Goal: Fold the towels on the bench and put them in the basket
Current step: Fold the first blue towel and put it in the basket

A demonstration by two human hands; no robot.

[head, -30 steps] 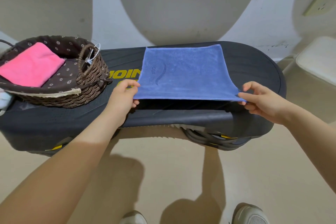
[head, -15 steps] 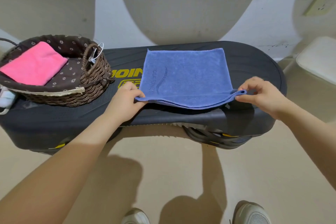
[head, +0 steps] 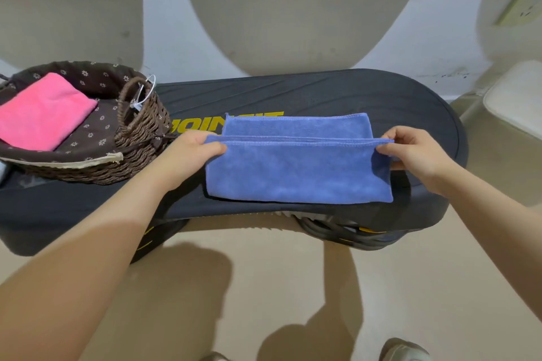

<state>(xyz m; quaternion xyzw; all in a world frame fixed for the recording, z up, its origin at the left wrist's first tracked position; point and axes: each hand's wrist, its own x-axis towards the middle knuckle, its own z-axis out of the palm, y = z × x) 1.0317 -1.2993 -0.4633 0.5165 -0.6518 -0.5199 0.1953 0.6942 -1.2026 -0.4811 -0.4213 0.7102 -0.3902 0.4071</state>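
A blue towel [head: 296, 173] lies on the black bench [head: 337, 94], its near half carried over the far half, whose strip still shows behind the raised edge. My left hand [head: 190, 152] pinches the left corner of that raised edge. My right hand [head: 416, 152] pinches the right corner. At the bench's left end stands a brown wicker basket [head: 140, 132] with a flowered lining. A folded pink towel [head: 41, 114] lies inside it.
A pale wall with grey rounded shapes and yellow pieces rises behind the bench. A white padded seat [head: 516, 97] is at the far right. My shoes [head: 404, 350] stand on the beige floor below the bench.
Both hands lifted the towel's near edge and carried it away from me over the far half. The flat towel is now folded almost in two.
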